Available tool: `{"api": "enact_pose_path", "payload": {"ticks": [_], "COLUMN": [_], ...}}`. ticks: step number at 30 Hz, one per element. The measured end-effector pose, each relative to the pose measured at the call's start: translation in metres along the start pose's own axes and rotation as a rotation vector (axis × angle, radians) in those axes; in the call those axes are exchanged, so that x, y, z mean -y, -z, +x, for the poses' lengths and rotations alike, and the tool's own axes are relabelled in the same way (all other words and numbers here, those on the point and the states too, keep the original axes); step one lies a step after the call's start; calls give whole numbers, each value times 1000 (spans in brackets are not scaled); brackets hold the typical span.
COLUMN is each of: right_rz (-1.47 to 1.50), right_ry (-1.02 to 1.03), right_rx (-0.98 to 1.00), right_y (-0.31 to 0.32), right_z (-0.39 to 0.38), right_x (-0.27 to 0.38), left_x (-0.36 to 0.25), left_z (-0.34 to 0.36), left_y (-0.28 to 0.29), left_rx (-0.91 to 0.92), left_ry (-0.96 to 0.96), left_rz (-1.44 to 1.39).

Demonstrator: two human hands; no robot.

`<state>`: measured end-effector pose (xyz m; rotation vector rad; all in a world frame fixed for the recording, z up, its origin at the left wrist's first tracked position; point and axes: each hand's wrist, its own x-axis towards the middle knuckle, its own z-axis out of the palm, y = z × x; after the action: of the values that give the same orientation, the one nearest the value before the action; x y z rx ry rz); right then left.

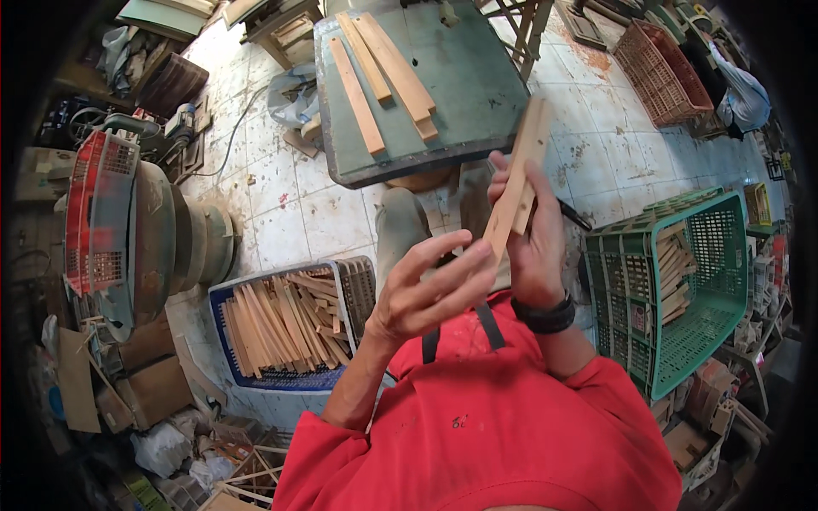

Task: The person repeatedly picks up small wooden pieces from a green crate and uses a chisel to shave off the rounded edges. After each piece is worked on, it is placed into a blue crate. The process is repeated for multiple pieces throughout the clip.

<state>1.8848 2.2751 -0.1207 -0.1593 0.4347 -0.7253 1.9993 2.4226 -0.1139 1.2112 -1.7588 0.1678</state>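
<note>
My right hand (535, 238) grips a long light wooden slat (521, 166) that stands nearly upright in front of my chest; a dark pen-like stick (574, 215) pokes out of the same hand. My left hand (426, 294) is raised beside it with fingers spread, the fingertips touching the slat's lower end. A black band sits on my right wrist. Beyond the slat stands a green-topped table (477, 94) with three wooden slats (383, 77) lying on it.
A blue and grey crate (354, 289) full of wooden slats sits on the tiled floor at my left. A green plastic basket (716, 298) with several slats stands at my right. A red-brown basket (660, 72) is far right. Machinery and cardboard crowd the left side.
</note>
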Motion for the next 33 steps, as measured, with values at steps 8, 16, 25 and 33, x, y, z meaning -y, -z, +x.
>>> {"api": "enact_pose_path", "payload": {"ticks": [8,16,25,33], "right_rz": [-863,-1486,-1435,-1334], "right_ry": [400,447,212,132], "right_rx": [-114,173,329,271], "right_y": [15,-11,13,5], "right_z": [-40,-62,-73,-76], "right_x": [-19,-19,-43,-47], "left_x": [15,53,47,41], "left_z": [52,48,14,19], "left_y": [42,63,43,42], "left_rx": [-480,-386,-419,-497], "left_ry": [315,887,1100,1021], "left_rz": [-368,-913,-797,-894]}}
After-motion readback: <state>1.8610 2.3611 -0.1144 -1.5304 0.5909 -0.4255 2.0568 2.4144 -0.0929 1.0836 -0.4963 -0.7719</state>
